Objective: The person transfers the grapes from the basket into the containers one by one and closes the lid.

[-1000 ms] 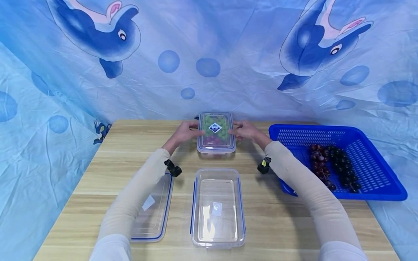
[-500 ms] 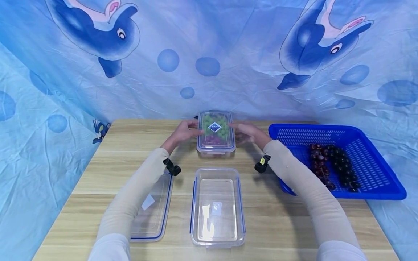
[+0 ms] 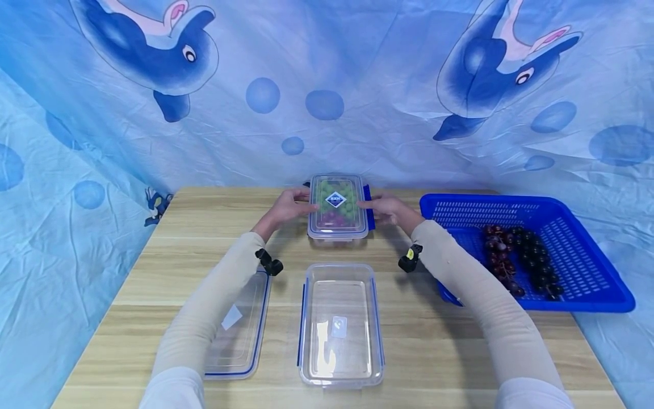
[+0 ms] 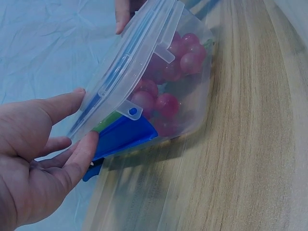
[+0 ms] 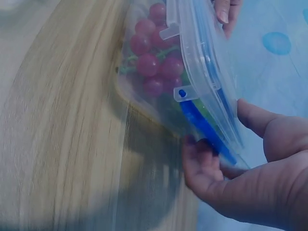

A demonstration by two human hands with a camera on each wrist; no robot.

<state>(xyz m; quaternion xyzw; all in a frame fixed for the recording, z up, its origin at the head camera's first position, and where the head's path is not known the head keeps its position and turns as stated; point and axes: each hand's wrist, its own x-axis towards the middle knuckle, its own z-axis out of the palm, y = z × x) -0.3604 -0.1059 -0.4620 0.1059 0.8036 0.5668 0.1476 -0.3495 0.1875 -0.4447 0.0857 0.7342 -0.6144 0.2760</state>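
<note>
A lidded clear food container (image 3: 339, 226) with green and pinkish-red grapes stands at the table's far edge. My left hand (image 3: 287, 209) grips its left side, thumb on the lid's edge and fingers by a blue side latch (image 4: 129, 137) in the left wrist view. On the opposite side my right hand (image 3: 386, 209) has its thumb on the lid and its fingers curled at another blue latch (image 5: 204, 126), which sticks outward. Nearer lies an uncovered clear container (image 3: 341, 358), with a blue-edged lid (image 3: 240, 346) to its left, partly under my left forearm.
A blue plastic basket (image 3: 587, 250) at the right holds dark red grapes (image 3: 498, 250) and black grapes (image 3: 536, 261). Behind the wooden table (image 3: 419, 341) hangs a blue dolphin-print sheet (image 3: 378, 136).
The right-side blue latch now shows, swung outward beside the lid. My right hand's fingers shifted along that side, and its thumb is back on the lid. The left hand stays put.
</note>
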